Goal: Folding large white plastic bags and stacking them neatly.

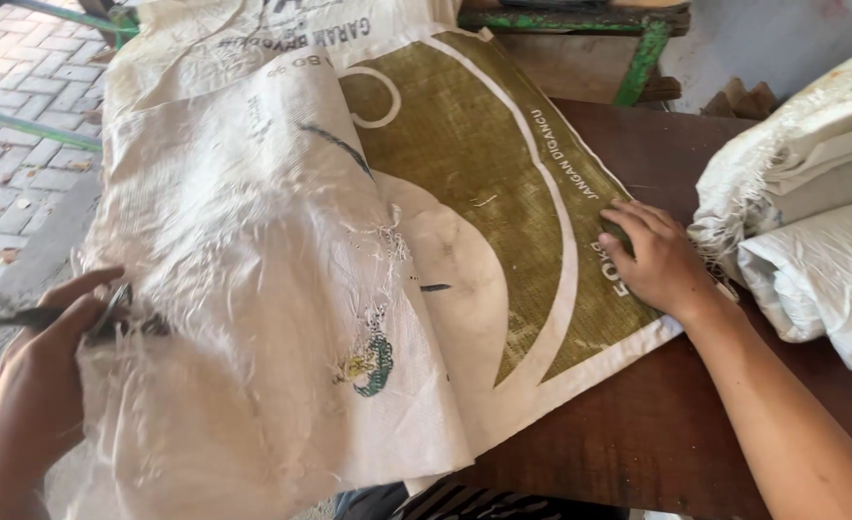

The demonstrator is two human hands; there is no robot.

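A large woven plastic sack (281, 289), white with an olive-green printed panel, lies spread over a dark wooden table (657, 424). Its white upper layer is folded over toward the left and frayed along the edge. My left hand (45, 371) is at the sack's left edge, closed around a dark pair of scissors (79, 316) whose blades meet the fabric. My right hand (652, 260) lies flat with fingers spread on the green panel near the sack's right edge, pressing it down.
A pile of folded white woven sacks (811, 221) sits at the table's right side. A green-painted wooden frame (638, 48) stands behind the table. Grey paving bricks (12, 144) cover the ground to the left.
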